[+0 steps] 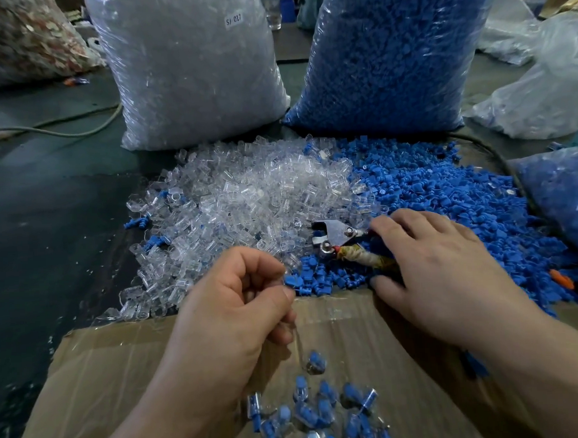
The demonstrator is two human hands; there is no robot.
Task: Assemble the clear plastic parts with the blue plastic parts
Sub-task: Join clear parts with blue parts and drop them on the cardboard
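A heap of clear plastic parts [247,200] lies on the table, with a heap of blue plastic parts [444,193] to its right. My left hand [238,305] hovers over the cardboard with curled fingers, thumb against forefinger, and seems to pinch a clear part. Just below it a blurred assembled piece [315,362] hangs in the air. More assembled blue-and-clear pieces [320,411] lie on the cardboard. My right hand [440,269] grips the taped handles of metal pliers [337,233] at the seam of the two heaps.
A big bag of clear parts [190,68] and a big bag of blue parts [387,58] stand behind the heaps. A flattened cardboard box [122,372] covers the near table. Another blue-filled bag [562,196] sits at right. A cable [65,131] runs at left.
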